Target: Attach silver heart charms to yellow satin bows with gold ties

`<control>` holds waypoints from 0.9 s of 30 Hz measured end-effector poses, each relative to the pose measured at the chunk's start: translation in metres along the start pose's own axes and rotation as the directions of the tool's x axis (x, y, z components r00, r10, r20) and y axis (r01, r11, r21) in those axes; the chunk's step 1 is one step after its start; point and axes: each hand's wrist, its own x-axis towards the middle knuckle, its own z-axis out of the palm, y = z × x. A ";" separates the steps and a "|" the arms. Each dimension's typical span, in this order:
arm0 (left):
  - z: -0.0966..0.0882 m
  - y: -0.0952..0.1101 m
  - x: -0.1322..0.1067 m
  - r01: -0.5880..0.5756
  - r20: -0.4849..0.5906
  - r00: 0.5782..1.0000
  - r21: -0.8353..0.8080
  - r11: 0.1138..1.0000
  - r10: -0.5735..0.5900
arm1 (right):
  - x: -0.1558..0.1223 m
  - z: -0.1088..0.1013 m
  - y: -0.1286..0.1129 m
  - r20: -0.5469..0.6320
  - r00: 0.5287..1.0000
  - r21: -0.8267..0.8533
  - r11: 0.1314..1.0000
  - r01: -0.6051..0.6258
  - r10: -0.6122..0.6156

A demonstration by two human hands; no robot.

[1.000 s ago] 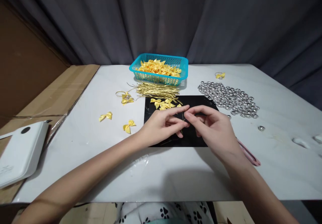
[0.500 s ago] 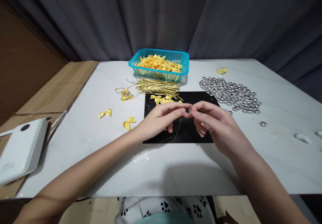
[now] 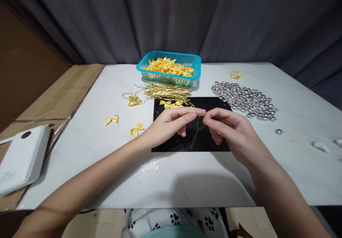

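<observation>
My right hand (image 3: 227, 125) is closed, its thumb and index finger pinching a thin gold cord (image 3: 195, 137). My left hand (image 3: 177, 122) meets it fingertip to fingertip, thumb against the long index finger, and one strand runs up behind these fingers. The cord forms a small fork below the fingertips, its tail hanging over a black mat (image 3: 173, 143). Exactly how the left fingers grip it is partly hidden. Just beyond my left hand, several yellow satin bows (image 3: 171, 104) lie on the mat. Another short thin strand (image 3: 176, 147) rests near the mat's front edge.
Behind the mat lie a bundle of gold cords (image 3: 168, 92) and a blue basket (image 3: 197, 70) of yellow bows. Silver beads (image 3: 245, 101) are heaped at right, one bead (image 3: 279, 132) apart. Looped bow pieces (image 3: 134, 100), loose bows (image 3: 137, 129) and a white power bank (image 3: 25, 159) are at left.
My fingertips have shifted slightly, and the left fingers are straighter. The hanging cord has swung to the right, and its fork shows more plainly.
</observation>
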 end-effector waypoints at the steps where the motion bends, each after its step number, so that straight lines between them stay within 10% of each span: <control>1: 0.001 0.001 0.000 0.015 -0.005 1.000 -0.036 0.999 -0.015 | 0.000 0.001 0.001 -0.014 1.000 0.004 1.000 0.014 -0.014; 10: 0.006 0.005 -0.001 0.142 0.020 0.989 -0.411 0.901 -0.147 | 0.003 0.009 0.005 0.112 0.992 0.312 0.946 -0.091 0.059; 27: 0.004 0.000 0.000 0.231 0.003 0.947 -0.702 0.674 -0.321 | 0.001 0.006 0.016 0.081 0.985 0.257 0.952 -0.166 0.150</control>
